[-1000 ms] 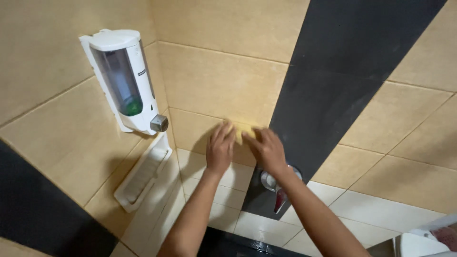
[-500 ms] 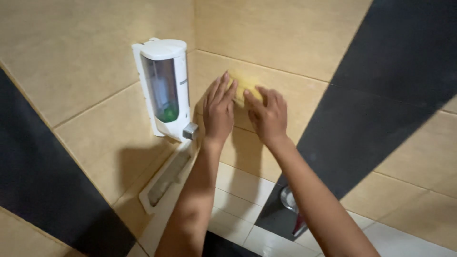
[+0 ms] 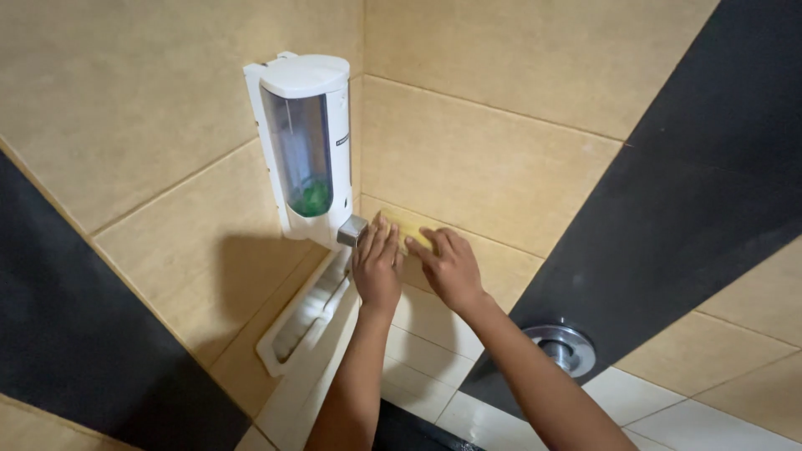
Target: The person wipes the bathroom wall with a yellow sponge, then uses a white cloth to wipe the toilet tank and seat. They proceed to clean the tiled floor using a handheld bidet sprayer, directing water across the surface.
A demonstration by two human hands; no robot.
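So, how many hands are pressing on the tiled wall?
2. The left hand lies flat beside the soap dispenser; the right hand is next to it, both over a yellow sponge.

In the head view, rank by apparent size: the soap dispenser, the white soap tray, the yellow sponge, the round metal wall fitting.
1. soap dispenser
2. white soap tray, seen at a slant, so less sure
3. round metal wall fitting
4. yellow sponge, largely covered by both hands, so unsure against the fitting

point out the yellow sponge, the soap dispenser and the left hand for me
yellow sponge point(image 3: 407, 226): head view, bare strip above the fingers.
soap dispenser point(image 3: 302, 150): head view, clear front window.
left hand point(image 3: 378, 267): head view, back of the hand.
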